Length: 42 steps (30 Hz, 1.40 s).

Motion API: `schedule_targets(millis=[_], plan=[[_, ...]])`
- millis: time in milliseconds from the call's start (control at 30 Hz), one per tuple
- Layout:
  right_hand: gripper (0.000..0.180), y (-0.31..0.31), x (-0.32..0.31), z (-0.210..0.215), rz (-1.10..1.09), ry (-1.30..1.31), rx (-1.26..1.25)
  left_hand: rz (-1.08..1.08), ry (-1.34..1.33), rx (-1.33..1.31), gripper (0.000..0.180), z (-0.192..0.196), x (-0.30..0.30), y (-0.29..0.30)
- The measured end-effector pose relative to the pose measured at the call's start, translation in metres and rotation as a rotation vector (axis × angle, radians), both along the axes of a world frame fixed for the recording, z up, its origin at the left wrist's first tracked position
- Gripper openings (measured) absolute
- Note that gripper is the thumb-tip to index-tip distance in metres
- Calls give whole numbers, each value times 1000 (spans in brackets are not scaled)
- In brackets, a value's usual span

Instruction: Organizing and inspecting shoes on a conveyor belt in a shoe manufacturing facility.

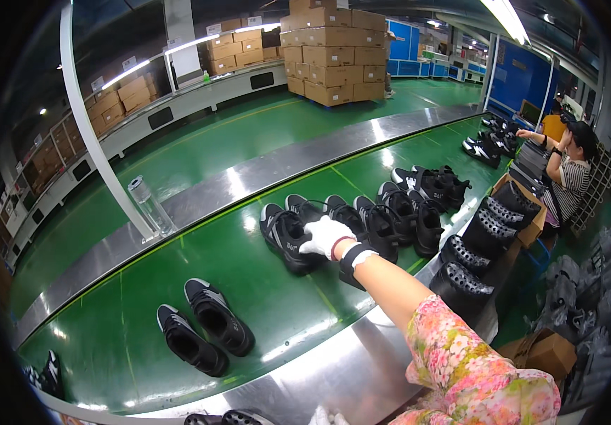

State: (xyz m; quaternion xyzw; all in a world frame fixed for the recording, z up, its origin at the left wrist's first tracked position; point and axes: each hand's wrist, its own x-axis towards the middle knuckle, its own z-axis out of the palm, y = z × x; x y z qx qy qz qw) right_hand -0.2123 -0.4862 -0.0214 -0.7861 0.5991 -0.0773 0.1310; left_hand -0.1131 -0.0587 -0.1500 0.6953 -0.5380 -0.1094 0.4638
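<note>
My right hand [328, 239], in a white glove, reaches across the green belt [277, 312]. Its fingers close at the heel and collar of a black sneaker [285, 244] with a grey toe. A matching sneaker lies partly hidden under the glove. Beside it, several more black sneakers [380, 225] stand in a row running to the far right. Closer to the left, a pair of black sneakers [219, 317] sits apart on the belt. My left hand [328, 416], also gloved in white, shows only in part at the bottom edge, so its grip is unclear.
A metal ledge [334, 368] borders the belt's near side. Black pieces with dotted grey surfaces [465, 280] line the right. A co-worker [571, 166] sits farther along. On the far side are a metal strip [263, 177], a white post [93, 127] and stacked cartons [334, 57].
</note>
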Motion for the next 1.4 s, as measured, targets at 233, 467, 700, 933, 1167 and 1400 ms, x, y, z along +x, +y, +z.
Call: schedule_targets(millis=[233,467,700,933,1167,1400], plan=[[35,67,2,10,173,-70,-81,3,-72,-7,29,17,-8,-1],[36,252,-59,45,531,-127,101,183,155,-141,46,11,-12,-19],[34,321,-172,39,612,-284,-189,18,225,-36,42,24,-29,-34],[34,279,-323,75,226,25,-423,208,-116,-300,20,73,-45,-1],[37,248,-331,41,380,223,-212,-416,-602,-142,52,130,-113,-47],[29,259,-341,58,410,170,-329,-448,-637,21,52,133,-117,-44]])
